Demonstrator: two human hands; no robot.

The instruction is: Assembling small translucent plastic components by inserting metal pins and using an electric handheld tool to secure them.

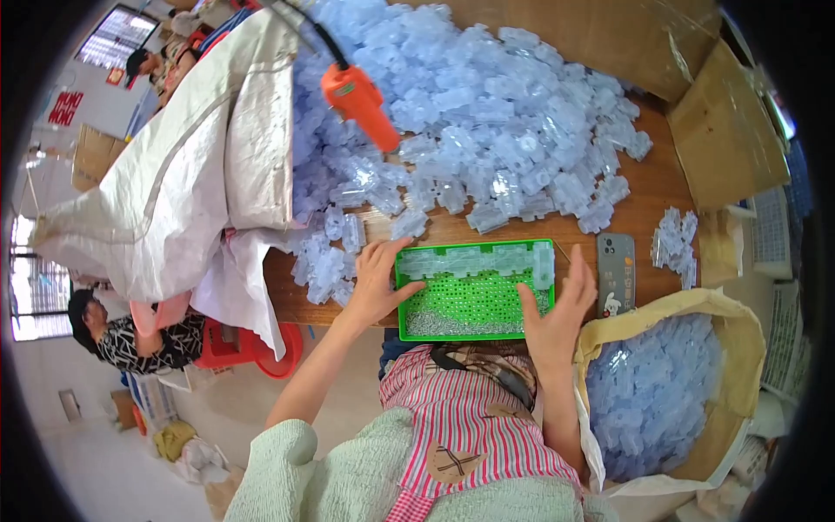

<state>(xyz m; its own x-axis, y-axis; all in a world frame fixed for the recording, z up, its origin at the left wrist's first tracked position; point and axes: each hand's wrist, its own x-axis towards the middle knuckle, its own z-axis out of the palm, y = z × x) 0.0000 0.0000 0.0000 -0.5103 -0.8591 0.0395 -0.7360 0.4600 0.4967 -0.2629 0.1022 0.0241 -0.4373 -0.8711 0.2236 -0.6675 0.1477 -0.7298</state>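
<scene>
Fingers spread, none clamped: my left hand [376,283] straddles the left rim of the green tray [474,298], thumb inside; my right hand [557,317], thumb and fingers apart too, hovers about its right end, contact uncertain. Tray sits at the near edge of the table [651,170], presumably so both hands reach it evenly. Clear plastic pieces [478,261] line its far side, likely keeping small metal bits [461,326] near me accessible. Loose heap [487,113] lies just beyond, orange-handled tool [361,103] above, probably for short reaches.
</scene>
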